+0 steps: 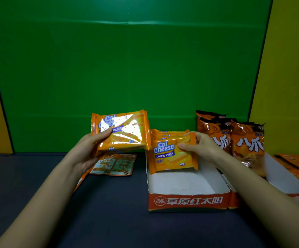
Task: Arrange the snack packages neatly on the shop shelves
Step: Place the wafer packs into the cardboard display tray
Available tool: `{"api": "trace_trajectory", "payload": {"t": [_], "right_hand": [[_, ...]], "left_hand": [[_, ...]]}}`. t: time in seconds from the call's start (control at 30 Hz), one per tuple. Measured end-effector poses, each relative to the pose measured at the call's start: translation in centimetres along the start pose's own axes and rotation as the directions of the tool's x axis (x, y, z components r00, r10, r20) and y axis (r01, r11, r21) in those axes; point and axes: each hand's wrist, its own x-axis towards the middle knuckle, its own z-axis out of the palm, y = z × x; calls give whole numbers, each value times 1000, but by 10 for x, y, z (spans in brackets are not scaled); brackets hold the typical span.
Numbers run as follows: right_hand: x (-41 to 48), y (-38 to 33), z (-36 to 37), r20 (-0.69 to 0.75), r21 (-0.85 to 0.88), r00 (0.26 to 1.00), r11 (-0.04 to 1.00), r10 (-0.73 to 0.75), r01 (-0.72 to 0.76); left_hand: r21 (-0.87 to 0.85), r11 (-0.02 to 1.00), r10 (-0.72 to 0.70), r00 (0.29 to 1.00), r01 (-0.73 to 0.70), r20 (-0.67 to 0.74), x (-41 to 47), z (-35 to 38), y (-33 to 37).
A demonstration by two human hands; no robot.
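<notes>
So our left hand (89, 149) grips a little stack of Cal Cheese wafer packs (122, 131) up off the dark shelf (109, 203), thumb across the front and fingers curled behind. Our right hand (200, 145) pinches the top corner of the front pack (173, 154) in a row standing at the back of the orange display carton (188, 201). Orange snack bags (247, 140) stand just right of it, and flat sachets (114, 165) lie under the lifted stack.

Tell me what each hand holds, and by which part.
Left hand grips a stack of Cal Cheese packs by its lower left edge, thumb on front. Right hand pinches the front pack in the box at its upper right corner.
</notes>
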Motion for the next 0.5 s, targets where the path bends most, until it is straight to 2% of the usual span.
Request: {"api": "trace_trajectory", "payload": {"t": [0.07, 0.1, 0.2, 0.37, 0.5], "right_hand": [[1, 0, -1, -22, -96, 1000, 995, -7, 5], [2, 0, -2, -44, -200, 999, 980, -14, 5], [6, 2, -3, -79, -545, 993, 838, -90, 32], [3, 3, 3, -64, -718, 970, 686, -235, 120], [1, 4, 6, -13, -863, 966, 491, -260, 121]], "left_hand": [[7, 1000, 2, 1000, -2, 0, 0, 0, 0], [6, 1000, 3, 1000, -3, -3, 0, 0, -1], [7, 1000, 1, 1000, -1, -9, 1, -2, -1], [21, 1000, 10, 1000, -10, 6, 1, 1, -2], [10, 1000, 9, 1000, -9, 21, -1, 6, -4]]}}
